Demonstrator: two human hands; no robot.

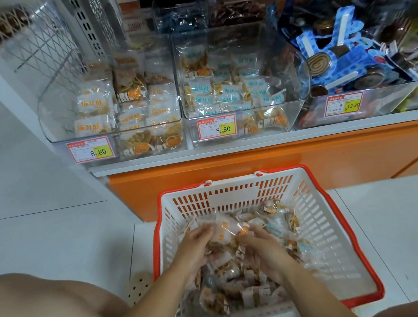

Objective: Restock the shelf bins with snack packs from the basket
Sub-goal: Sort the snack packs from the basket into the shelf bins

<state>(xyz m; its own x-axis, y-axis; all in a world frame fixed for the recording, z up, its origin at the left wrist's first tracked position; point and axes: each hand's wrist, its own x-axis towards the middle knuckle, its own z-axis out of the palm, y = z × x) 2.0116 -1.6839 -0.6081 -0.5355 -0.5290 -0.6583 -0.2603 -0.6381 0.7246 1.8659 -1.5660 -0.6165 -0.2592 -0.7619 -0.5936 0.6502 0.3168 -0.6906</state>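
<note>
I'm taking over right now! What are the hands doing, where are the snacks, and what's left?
Left hand and right hand: both down in the basket, gripping one orange-label pack between them.
Basket: on the floor below the shelf, many packs inside.
Bins: left bin holds orange-label packs, middle bin blue-label ones; both partly filled.
Done: cannot tell.
Left: probably lift this pack to the left bin, then the rest.
</note>
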